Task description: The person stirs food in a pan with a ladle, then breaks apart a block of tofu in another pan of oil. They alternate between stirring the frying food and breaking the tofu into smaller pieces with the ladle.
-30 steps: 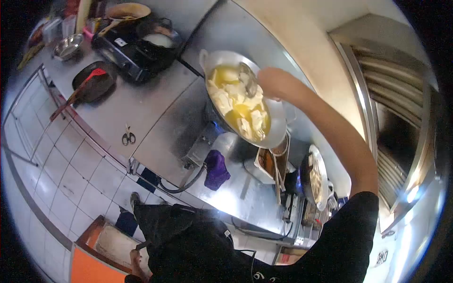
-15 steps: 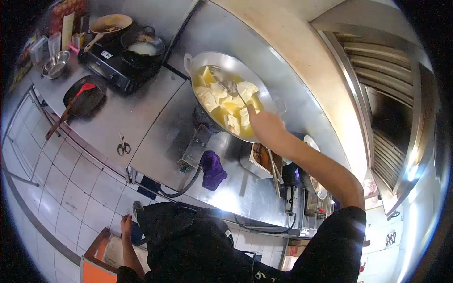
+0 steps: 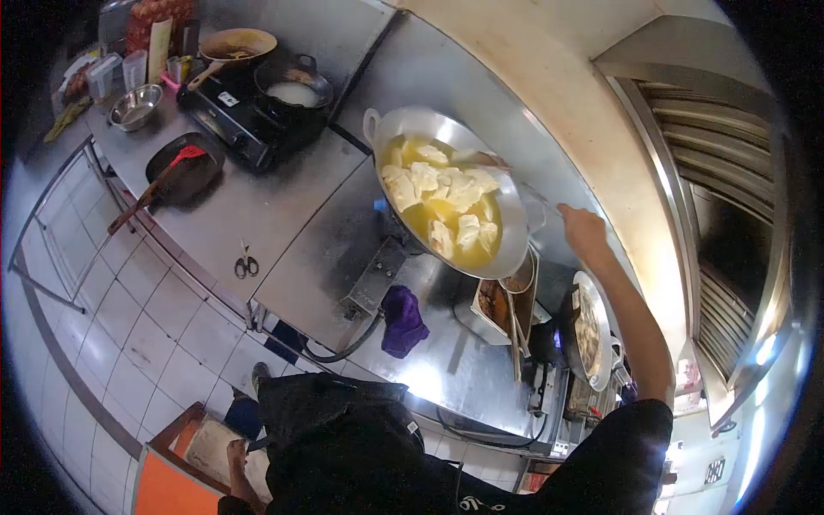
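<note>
You look through a strong fisheye: the corners go black and the steel surface [image 3: 257, 206] bows. Light is bright and cool. A lamp [image 3: 760, 348] flares white far right of your right hand [image 3: 585, 233] and its fingers [image 3: 566, 212]; glare pools on the steel below and left of them. Your left hand [image 3: 233, 452] lies dim, soft and small.

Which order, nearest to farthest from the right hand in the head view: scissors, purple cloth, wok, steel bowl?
From the right hand:
1. wok, just left of it.
2. purple cloth, at the counter front.
3. scissors, farther left.
4. steel bowl, far-left corner.
</note>
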Demonstrator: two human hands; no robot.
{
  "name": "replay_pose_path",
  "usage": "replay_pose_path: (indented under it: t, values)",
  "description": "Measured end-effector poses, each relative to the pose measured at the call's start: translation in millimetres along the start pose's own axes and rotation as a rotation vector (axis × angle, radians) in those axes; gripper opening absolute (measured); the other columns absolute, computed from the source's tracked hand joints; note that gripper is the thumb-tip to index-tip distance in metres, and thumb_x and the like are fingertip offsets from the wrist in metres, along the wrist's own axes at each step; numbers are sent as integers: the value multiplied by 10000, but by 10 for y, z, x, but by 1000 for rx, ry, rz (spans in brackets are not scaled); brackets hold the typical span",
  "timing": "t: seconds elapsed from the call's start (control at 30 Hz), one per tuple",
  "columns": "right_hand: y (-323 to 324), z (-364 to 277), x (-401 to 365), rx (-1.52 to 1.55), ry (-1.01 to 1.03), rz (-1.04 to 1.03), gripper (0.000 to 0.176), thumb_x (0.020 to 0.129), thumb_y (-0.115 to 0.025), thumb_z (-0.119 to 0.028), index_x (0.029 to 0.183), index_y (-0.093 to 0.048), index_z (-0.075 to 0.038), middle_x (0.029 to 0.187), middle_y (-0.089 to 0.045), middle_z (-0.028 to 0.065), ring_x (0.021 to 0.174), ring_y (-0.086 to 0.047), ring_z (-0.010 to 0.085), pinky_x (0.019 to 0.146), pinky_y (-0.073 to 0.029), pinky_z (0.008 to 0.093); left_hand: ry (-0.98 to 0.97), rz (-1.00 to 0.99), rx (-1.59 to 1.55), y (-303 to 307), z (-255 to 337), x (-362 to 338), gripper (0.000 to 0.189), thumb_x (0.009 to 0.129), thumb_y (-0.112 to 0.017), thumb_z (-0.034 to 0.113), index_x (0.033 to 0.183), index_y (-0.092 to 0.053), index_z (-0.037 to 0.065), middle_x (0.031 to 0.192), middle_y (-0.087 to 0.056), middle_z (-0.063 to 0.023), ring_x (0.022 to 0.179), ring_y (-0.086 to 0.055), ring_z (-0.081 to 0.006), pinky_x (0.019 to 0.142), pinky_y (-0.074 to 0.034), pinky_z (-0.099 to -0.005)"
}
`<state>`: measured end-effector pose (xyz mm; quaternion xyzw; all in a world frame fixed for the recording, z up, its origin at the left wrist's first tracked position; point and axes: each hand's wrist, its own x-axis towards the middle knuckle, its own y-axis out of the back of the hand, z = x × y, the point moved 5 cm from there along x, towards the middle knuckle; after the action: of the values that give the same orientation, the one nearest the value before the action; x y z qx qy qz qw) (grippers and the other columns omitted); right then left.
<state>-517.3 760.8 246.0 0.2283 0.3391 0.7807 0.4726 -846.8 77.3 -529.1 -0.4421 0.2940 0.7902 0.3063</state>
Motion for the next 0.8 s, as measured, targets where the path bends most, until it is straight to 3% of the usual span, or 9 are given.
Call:
replay_pose_path:
  t: [0.23,0.3,0.37,0.43,0.5,0.57,0.6,0.67,0.8]
  values:
    - [-92,570,-75,-56,104,-22,351,859,-439,-72,1176,-577,-130,830,-641,204,796,-638,358,682,-509,462,-35,59,6,-210,4,93,339,835,-554,311,1066,-598,68,859,-596,-92,706,-562,-255,528,-459,-403]
    - [-170,601,-64,-26,169,-83,338,866,-453,-87,1179,-577,-122,845,-641,210,803,-635,362,702,-507,464,-221,-59,102,-322,63,272,296,851,-546,280,1056,-601,74,852,-593,-69,708,-551,-246,546,-451,-391]
    - [-242,593,5,-3,238,-149,327,873,-467,-101,1181,-576,-113,860,-642,215,810,-633,365,722,-505,467,-445,7,336,-514,525,-14,246,863,-573,264,1022,-597,77,820,-580,-44,686,-537,-201,555,-433,-363]
    - [-284,516,79,75,323,-168,298,878,-505,-143,1157,-595,-92,887,-643,218,820,-629,373,752,-500,460,-279,-72,-275,-631,552,-128,220,856,-619,271,958,-581,79,782,-564,-23,647,-510,-159,551,-410,-324]
    - [-181,439,138,129,350,-270,284,872,-520,-150,1134,-609,-86,896,-643,220,825,-628,373,758,-502,450,-286,-8,-317,-715,660,-140,174,857,-640,224,895,-556,77,734,-535,3,598,-461,-114,530,-388,-267]
    - [-16,327,143,177,368,-360,271,866,-535,-156,1111,-622,-79,904,-643,223,831,-628,373,764,-503,440,-229,-366,-661,-796,308,397,199,856,-641,231,906,-568,53,719,-539,-1,588,-470,-108,530,-402,-267]
    - [45,256,118,154,350,-416,266,862,-541,-152,1102,-627,-72,915,-645,220,844,-629,370,772,-503,429,-225,-367,-668,-837,306,309,199,856,-641,231,906,-568,53,719,-539,-1,588,-470,-108,530,-402,-267]
    - [38,210,149,123,342,-464,262,859,-546,-148,1092,-632,-65,925,-647,216,858,-630,367,780,-504,419,-409,-73,-298,-773,572,-109,205,846,-644,212,896,-573,27,709,-547,-14,581,-487,-108,527,-412,-266]
    - [-141,121,220,145,480,-473,269,848,-546,-130,1092,-628,-49,938,-654,206,863,-637,356,790,-507,414,-615,17,-60,-752,-4,215,205,830,-642,196,878,-568,10,714,-555,-35,587,-502,-122,523,-418,-276]
